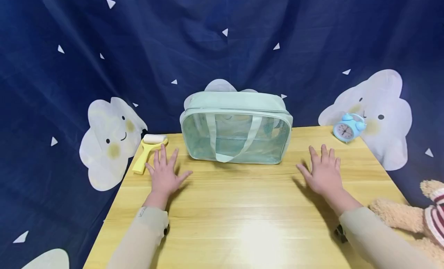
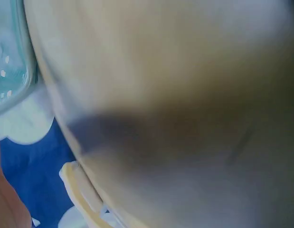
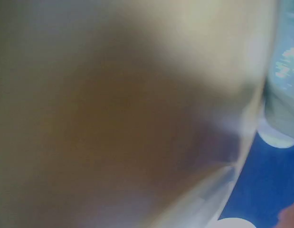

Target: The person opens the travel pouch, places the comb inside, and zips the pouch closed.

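Observation:
Both hands are spread over the wooden table with fingers extended and nothing held. My left hand (image 1: 164, 178) is nearest a lint roller (image 1: 141, 161) with a yellow handle and white roll, lying just beyond its fingers. My right hand (image 1: 324, 175) is to the right of a pale green bag (image 1: 239, 101), apart from it. The bag stands upright at the back middle, with a clear front, a zip and a hanging strap handle. At the edges of the wrist views only slivers of the left hand (image 2: 6, 204) and right hand (image 3: 290, 218) show.
A light blue alarm clock (image 1: 347, 129) stands at the back right corner of the table (image 1: 222, 207). A plush bear (image 1: 395, 213) in a striped top is at the right edge, partly cut off. Behind hangs a dark blue curtain (image 1: 156, 37) with clouds.

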Action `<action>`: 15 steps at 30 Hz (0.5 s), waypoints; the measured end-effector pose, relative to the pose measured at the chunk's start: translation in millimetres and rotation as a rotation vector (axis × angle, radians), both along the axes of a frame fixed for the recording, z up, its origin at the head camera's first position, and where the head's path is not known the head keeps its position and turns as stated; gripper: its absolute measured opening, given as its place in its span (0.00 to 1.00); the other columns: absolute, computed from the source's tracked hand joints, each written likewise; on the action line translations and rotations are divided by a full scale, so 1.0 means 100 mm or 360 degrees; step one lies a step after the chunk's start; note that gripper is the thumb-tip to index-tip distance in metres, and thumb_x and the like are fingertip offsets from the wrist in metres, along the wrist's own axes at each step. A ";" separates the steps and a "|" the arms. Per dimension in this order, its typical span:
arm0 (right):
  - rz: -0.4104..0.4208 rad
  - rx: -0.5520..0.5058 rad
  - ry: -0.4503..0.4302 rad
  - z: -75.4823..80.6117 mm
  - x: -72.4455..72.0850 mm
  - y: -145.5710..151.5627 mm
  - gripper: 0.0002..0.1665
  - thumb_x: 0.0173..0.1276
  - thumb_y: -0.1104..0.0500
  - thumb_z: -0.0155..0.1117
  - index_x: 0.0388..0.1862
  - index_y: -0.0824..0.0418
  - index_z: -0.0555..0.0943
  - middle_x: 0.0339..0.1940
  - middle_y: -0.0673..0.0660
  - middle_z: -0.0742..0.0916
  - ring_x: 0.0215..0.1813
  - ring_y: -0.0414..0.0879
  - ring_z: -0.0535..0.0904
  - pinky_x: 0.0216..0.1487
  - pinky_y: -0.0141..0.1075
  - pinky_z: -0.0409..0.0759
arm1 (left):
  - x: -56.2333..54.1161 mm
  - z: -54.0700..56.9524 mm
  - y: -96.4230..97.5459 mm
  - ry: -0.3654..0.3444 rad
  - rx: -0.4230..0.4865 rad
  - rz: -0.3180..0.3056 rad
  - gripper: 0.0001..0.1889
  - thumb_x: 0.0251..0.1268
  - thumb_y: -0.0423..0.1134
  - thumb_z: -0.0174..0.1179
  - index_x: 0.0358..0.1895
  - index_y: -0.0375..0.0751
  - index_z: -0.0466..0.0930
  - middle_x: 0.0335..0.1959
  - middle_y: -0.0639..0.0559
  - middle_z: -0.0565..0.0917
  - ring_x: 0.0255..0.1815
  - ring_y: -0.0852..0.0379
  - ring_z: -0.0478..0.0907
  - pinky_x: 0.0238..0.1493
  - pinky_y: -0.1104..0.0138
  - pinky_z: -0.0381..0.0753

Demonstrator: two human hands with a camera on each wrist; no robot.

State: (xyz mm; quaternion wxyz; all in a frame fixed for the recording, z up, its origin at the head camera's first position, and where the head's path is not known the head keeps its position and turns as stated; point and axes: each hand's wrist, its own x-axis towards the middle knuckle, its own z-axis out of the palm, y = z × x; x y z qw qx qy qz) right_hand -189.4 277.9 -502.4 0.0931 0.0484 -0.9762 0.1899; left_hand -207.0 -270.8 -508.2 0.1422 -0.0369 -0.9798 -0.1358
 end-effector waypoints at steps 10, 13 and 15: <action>-0.0047 -0.1426 -0.0572 0.57 -0.67 -0.06 0.39 0.90 0.48 0.38 0.86 0.73 0.49 0.81 0.77 0.63 0.74 0.67 0.72 0.74 0.54 0.71 | -0.48 0.91 0.32 0.0422 0.1386 -0.0091 0.24 0.70 0.30 0.70 0.68 0.35 0.81 0.61 0.35 0.84 0.60 0.39 0.81 0.57 0.61 0.78; -0.0057 -0.1675 -0.0713 0.62 -0.84 -0.09 0.38 0.90 0.49 0.39 0.87 0.68 0.47 0.83 0.72 0.63 0.63 0.50 0.84 0.67 0.42 0.78 | -0.60 1.12 0.51 0.0499 0.1475 -0.0159 0.18 0.68 0.27 0.70 0.60 0.31 0.86 0.55 0.35 0.87 0.54 0.42 0.84 0.48 0.71 0.78; -0.0061 -0.1859 -0.0783 0.63 -0.93 -0.12 0.37 0.90 0.51 0.41 0.88 0.67 0.48 0.76 0.68 0.74 0.51 0.41 0.85 0.58 0.35 0.82 | -0.66 1.21 0.62 0.0542 0.1474 -0.0187 0.17 0.66 0.26 0.71 0.58 0.31 0.88 0.54 0.36 0.88 0.51 0.44 0.85 0.46 0.74 0.78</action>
